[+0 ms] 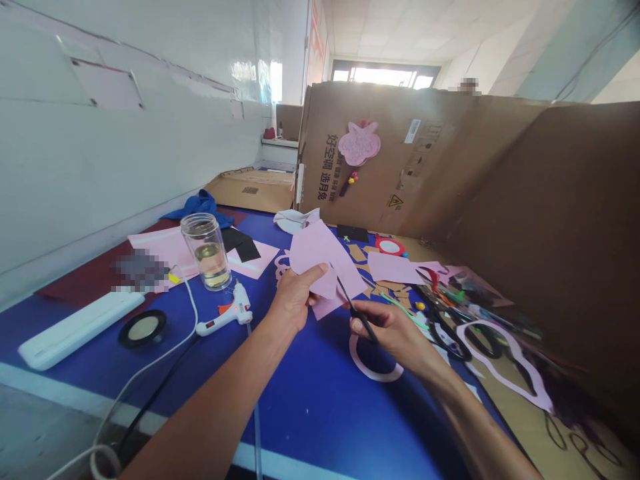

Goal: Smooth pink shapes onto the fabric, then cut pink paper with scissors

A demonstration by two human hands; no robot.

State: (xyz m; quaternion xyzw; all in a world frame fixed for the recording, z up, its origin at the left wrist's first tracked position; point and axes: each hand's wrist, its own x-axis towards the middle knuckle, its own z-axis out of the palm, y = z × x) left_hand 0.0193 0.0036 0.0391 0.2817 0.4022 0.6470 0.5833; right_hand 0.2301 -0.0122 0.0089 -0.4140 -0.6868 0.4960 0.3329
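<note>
- My left hand (295,297) is closed, thumb on top, pinching a pink craft sheet (320,250) and holding it up off the table.
- My right hand (390,333) is curled shut around black-handled scissors (361,319), whose blades reach the sheet's edge.
- The sheet sits between my hands, above the blue tabletop (310,413).
- Just below my right hand lies a pink ring cutout (373,368).
- Left of my left hand, a hot glue gun (225,313) lies on its side, near a glass tumbler (207,252) holding yellowish liquid.
- To my right, scissors and pens (465,303) lie heaped beside a pink outline cutout (505,363).
- Ahead, a pink flower-shaped piece (359,143) hangs on a cardboard partition (430,160).
</note>
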